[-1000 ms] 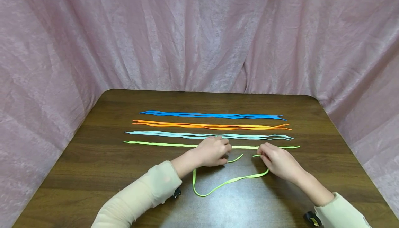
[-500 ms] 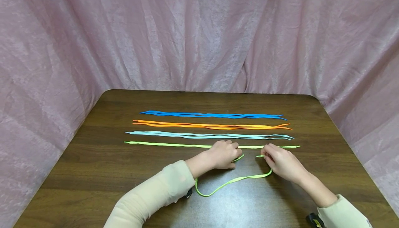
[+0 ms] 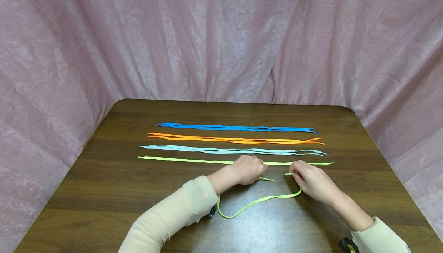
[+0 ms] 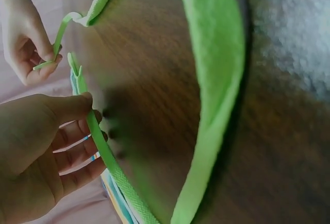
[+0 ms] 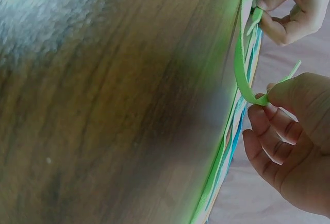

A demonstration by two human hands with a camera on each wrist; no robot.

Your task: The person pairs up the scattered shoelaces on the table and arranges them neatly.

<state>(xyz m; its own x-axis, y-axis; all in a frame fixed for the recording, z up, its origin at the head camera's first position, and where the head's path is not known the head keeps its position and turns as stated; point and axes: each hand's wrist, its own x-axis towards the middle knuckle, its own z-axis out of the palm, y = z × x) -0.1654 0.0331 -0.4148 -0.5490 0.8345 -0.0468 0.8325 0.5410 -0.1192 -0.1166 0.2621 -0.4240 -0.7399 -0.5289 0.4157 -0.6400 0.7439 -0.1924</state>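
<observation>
My left hand (image 3: 247, 169) pinches a lime-green shoelace (image 3: 268, 198) close to one end, and a short tip sticks out to the right of its fingers. The lace's other end is between the thumb and fingers of my right hand (image 3: 313, 180), its tip pointing left. Between the hands the lace sags in a loop toward the front of the table. In the left wrist view, thumb and fingertips grip the flat lace (image 4: 100, 141). Just beyond both hands lies a second lime-green shoelace (image 3: 187, 160), stretched straight and partly hidden by them.
Farther back, pale blue shoelaces (image 3: 173, 148), orange shoelaces (image 3: 221, 140) and blue shoelaces (image 3: 221, 127) lie in roughly parallel rows across the brown wooden table (image 3: 104, 191). A pink curtain (image 3: 221, 41) hangs behind and beside the table.
My left hand has moved right, nearer the right hand, which shifted slightly right. The lace tip at the left hand has swung down from slanting upward. The rows of laces stay put.
</observation>
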